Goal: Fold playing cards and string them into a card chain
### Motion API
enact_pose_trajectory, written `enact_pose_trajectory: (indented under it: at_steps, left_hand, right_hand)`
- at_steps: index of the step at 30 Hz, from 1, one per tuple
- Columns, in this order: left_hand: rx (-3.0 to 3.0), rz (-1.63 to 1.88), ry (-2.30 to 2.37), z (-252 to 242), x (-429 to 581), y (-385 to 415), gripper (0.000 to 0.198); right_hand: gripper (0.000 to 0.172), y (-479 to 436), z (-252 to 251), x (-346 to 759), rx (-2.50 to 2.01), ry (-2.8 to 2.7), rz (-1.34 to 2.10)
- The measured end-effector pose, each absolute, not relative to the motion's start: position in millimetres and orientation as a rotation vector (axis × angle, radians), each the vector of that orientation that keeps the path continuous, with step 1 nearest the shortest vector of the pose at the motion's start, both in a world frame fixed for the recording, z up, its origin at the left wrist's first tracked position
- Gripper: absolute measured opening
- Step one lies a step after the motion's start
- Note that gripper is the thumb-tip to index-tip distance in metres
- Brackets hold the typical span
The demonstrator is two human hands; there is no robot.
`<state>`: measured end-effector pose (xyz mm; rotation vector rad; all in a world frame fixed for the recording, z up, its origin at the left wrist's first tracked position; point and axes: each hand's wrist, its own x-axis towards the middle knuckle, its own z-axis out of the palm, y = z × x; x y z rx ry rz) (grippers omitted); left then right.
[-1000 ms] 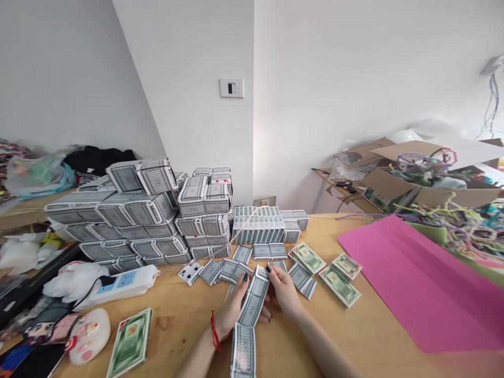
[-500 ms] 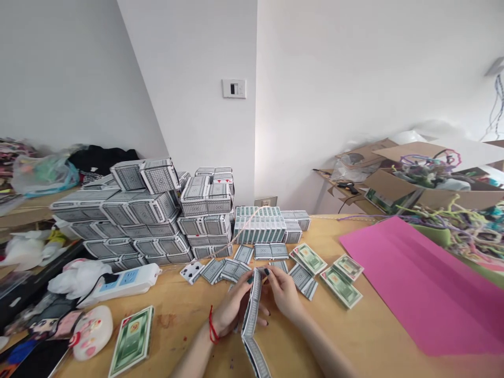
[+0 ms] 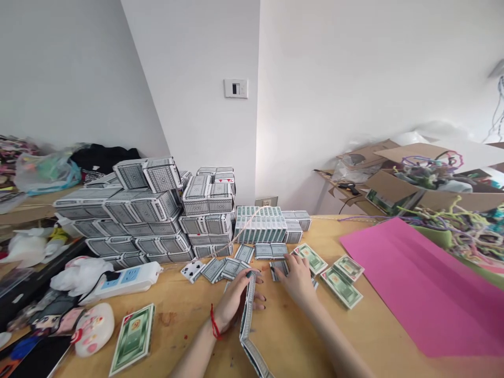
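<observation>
The folded strip of cards (image 3: pixel 247 312) has a busy grey and white pattern. The left hand (image 3: pixel 233 302) and the right hand (image 3: pixel 298 278) both have dark nails, and the string bracelet (image 3: pixel 214 323) is bright red. The stacked blocks (image 3: pixel 142 207) are grey and white too, with white edges. One loose card (image 3: pixel 192 270) is white with black marks. The boxed pack (image 3: pixel 133 338) is green with a pale border and a red corner. The big sheet (image 3: pixel 417 289) is plain hot pink. The table (image 3: pixel 185 315) is yellowy brown. The power strip (image 3: pixel 129 280) is white and blue.
</observation>
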<state>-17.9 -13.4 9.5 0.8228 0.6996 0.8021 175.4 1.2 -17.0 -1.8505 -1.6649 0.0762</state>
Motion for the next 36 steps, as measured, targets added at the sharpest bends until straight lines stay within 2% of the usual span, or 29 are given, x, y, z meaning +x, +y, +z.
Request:
enact_pose_trajectory:
  at_steps: [3,9,11,14,16,24,29,36]
  left_hand:
    - [0.757,0.805,0.694,7.1,-17.9,-12.1,0.034]
    - [0.7,0.79,0.683,7.4,-20.4,-10.9,0.033]
    - [0.692,0.798,0.696,6.9,-20.4,-10.7,0.032]
    - [0.683,0.808,0.697,5.7,-20.3,-10.3,0.031]
    - [0.685,0.819,0.7,5.2,-20.4,-10.0,0.03]
    - [0.682,0.839,0.737,3.5,-22.7,-7.0,0.035]
    - [0.668,0.848,0.764,5.6,-22.7,-6.4,0.04]
    - [0.595,0.92,0.772,3.0,-22.7,-1.9,0.036]
  right_hand:
    - [0.046,0.8,-19.5,176.1,-2.049,-1.718,0.051]
    - [0.051,0.2,-11.4,173.7,-2.116,-1.687,0.273]
    - [0.041,1.2,-9.1,175.2,-2.05,-1.665,0.37]
    - [0.018,3.1,-7.3,178.0,-1.86,-1.59,0.63]
    - [0.012,4.2,-6.3,179.8,-1.757,-1.528,0.782]
    - [0.031,5.6,1.9,182.6,-1.429,-1.268,1.192]
    - [0.033,4.0,4.2,177.3,-1.267,-1.067,1.409]
    - [0.033,-3.3,14.0,171.4,-1.138,-1.066,1.449]
